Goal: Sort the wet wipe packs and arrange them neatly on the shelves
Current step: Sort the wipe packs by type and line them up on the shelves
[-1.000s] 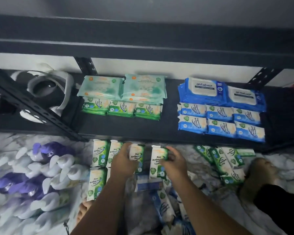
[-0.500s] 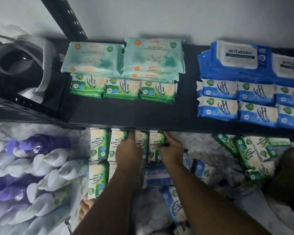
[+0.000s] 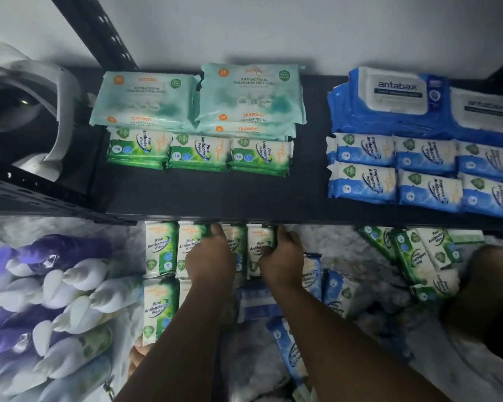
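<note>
Two glossy rectangular packs (image 3: 258, 242): left hand (image 3: 211, 264) grips one, right hand (image 3: 280, 258) other.

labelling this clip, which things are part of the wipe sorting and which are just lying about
Job: pine packs, gripped by left hand and right hand; guardian packs; blue packs; antabax packs; shelf.
Lying about: bottles; white device.

Green pine wipe packs (image 3: 161, 249), face-up, side by side, at shelf (image 3: 215, 195) edge
</note>
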Demonstrator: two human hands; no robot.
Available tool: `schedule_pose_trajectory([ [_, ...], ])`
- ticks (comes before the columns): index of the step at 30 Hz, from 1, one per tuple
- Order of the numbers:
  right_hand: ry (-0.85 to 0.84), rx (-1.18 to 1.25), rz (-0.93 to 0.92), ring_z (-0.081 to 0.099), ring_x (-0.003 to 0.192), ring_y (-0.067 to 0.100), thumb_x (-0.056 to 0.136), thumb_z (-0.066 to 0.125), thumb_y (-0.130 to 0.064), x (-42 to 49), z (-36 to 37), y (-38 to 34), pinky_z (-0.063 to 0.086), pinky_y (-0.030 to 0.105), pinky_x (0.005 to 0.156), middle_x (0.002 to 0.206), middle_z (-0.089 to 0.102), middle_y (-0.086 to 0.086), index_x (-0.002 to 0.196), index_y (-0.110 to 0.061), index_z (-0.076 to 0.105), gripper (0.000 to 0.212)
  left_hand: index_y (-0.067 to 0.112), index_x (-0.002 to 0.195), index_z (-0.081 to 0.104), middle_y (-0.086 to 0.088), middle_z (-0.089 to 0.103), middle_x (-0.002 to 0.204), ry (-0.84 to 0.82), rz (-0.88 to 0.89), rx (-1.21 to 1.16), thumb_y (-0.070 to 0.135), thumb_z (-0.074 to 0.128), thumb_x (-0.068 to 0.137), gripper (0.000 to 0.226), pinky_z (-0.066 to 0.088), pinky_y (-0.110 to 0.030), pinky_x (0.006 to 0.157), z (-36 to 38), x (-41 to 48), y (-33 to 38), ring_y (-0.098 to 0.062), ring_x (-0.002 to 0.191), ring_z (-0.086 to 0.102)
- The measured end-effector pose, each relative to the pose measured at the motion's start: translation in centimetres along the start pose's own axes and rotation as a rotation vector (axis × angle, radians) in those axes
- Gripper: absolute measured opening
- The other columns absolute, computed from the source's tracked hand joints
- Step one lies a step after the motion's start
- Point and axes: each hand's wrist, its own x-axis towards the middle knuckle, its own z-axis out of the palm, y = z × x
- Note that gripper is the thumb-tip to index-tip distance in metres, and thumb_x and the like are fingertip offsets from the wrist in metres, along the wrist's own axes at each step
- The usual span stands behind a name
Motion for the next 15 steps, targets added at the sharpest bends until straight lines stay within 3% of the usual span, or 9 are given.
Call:
schedule_pose_trajectory([
  [5, 0.003, 0.039, 0.06, 0.063, 0.091, 0.035, 0.081, 0.066, -0.016, -1.3, -3.6, 2.2, 0.054, 0.036, 0.08, 0.104, 0.062, 0.014, 0.117, -0.006, 0.07, 0.037, 0.017, 0.135, 0.037, -0.009, 0.067, 0.112, -0.031, 0.042, 0.001, 0.025, 0.061, 0.091, 0.05, 0.047, -0.037, 0.074, -1.2, -1.5, 0.5, -0.033, 0.104, 0.067],
  [9, 0.047, 0.045, 0.107, 0.063, 0.098, 0.038, 0.088, 0.064, -0.011, -2.9, -10.2, 5.2, 0.053, 0.038, 0.085, 0.108, 0.066, 0.018, 0.11, -0.002, 0.073, 0.026, 0.017, 0.126, 0.047, -0.011, 0.067, 0.113, -0.086, 0.219, -0.072, 0.031, 0.059, 0.088, 0.042, 0.055, -0.042, 0.084, -2.0, -4.5, 2.6, -0.036, 0.106, 0.066],
  [11, 0.075, 0.035, 0.154, 0.062, 0.089, 0.036, 0.086, 0.062, -0.007, -3.9, -13.9, 7.1, 0.051, 0.037, 0.076, 0.094, 0.067, 0.015, 0.091, -0.007, 0.074, 0.013, 0.02, 0.121, 0.049, -0.012, 0.066, 0.112, -0.128, 0.287, -0.09, 0.036, 0.056, 0.085, 0.04, 0.054, -0.042, 0.084, -2.9, -6.3, 4.4, -0.037, 0.106, 0.066],
  [13, 0.105, 0.068, 0.211, 0.054, 0.069, 0.03, 0.084, 0.059, -0.006, -5.2, -17.6, 9.1, 0.041, 0.033, 0.063, 0.067, 0.055, 0.003, 0.065, -0.021, 0.059, 0.024, 0.021, 0.121, 0.055, -0.012, 0.067, 0.112, -0.134, 0.401, -0.124, 0.037, 0.049, 0.08, 0.045, 0.055, -0.042, 0.086, -3.5, -8.1, 6.3, -0.037, 0.107, 0.066],
  [15, 0.14, 0.082, 0.261, 0.046, 0.061, 0.024, 0.086, 0.058, -0.009, -6.4, -21.0, 11.0, 0.036, 0.032, 0.064, 0.061, 0.046, -0.002, 0.062, -0.025, 0.05, 0.03, 0.022, 0.123, 0.057, -0.01, 0.066, 0.115, -0.142, 0.488, -0.13, 0.033, 0.049, 0.084, 0.042, 0.054, -0.04, 0.088, -4.2, -10.2, 8.0, -0.034, 0.11, 0.065],
])
